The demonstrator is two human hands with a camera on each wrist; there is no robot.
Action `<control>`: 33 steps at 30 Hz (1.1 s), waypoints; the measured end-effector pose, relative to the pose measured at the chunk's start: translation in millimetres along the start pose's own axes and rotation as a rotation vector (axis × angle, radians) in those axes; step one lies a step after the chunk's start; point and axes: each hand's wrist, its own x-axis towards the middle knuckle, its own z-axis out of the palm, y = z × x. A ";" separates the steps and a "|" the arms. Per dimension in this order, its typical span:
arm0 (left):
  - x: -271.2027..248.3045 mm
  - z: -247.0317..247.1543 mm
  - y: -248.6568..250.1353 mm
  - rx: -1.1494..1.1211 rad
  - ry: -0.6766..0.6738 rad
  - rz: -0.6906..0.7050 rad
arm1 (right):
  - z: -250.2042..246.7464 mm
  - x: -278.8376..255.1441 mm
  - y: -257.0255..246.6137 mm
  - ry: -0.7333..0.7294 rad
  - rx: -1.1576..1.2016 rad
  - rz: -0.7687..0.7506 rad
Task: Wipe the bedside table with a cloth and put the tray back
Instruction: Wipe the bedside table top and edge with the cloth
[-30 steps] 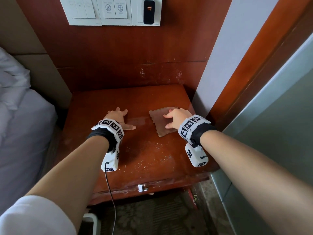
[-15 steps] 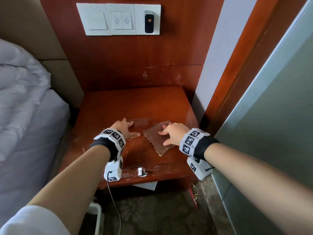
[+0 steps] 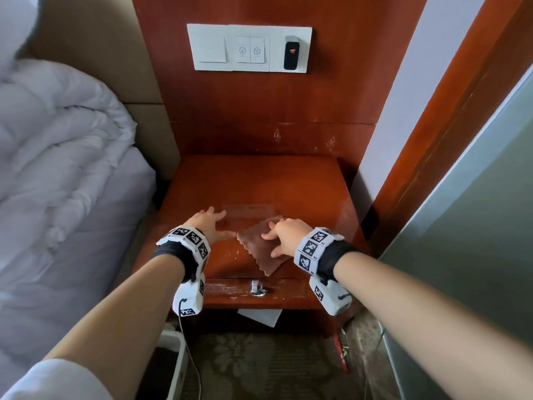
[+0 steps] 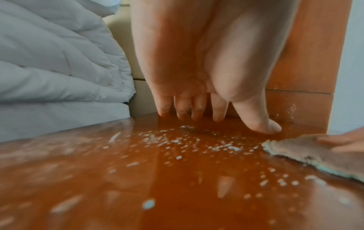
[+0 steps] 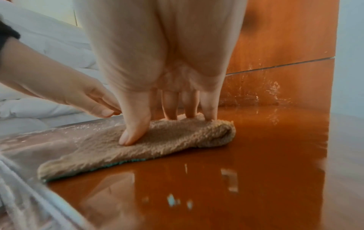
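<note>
Pressing down on a tan cloth (image 3: pixel 261 249), the right hand (image 3: pixel 285 236) has its thumb and fingertips (image 5: pixel 133 132) planted on the fabric, fingers spread and fairly straight rather than curled round it. The cloth lies flat on the glossy reddish worktop (image 3: pixel 259 183), towards the front edge and right of centre, one scalloped corner reaching almost to the lip above the drawer pull (image 3: pixel 257 288). A blue-green underside shows along its near edge in the right wrist view.

The left hand (image 3: pixel 209 223) rests just beside the cloth, on its left, with fingers spread and tips touching the bare wood; it holds nothing. Its thumb comes close to the cloth's corner, though I cannot tell whether the two meet.

Pale specks (image 4: pixel 177 141) are scattered across the worktop between the left hand and the cloth. A white duvet (image 3: pixel 57 168) bulges on the bed to the left. On the wood panel behind, a white switch plate (image 3: pixel 249 47) carries a dark card slot. No tray appears in any view.
</note>
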 end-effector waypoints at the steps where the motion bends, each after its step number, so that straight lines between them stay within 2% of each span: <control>1: -2.2 0.4 -6.2 -0.012 -0.001 -0.016 | -3.5 4.1 -3.4 -0.001 -0.010 -0.008; 10: -10.5 -7.6 -65.0 -0.115 0.049 -0.166 | -23.8 49.5 -32.9 -0.034 -0.114 -0.039; 15: -6.0 -12.9 -83.1 -0.125 0.098 -0.126 | -38.2 75.7 -50.5 -0.009 -0.109 -0.032; 19: -3.8 -11.6 -89.9 -0.090 0.059 -0.084 | -44.9 98.5 -66.1 -0.006 -0.107 -0.016; 25: -2.8 -8.4 -100.4 -0.131 0.081 -0.038 | -56.6 127.9 -85.4 0.006 -0.105 0.010; 33: -1.1 -3.9 -100.1 -0.167 0.081 -0.049 | -53.9 132.1 -86.5 0.037 -0.094 0.010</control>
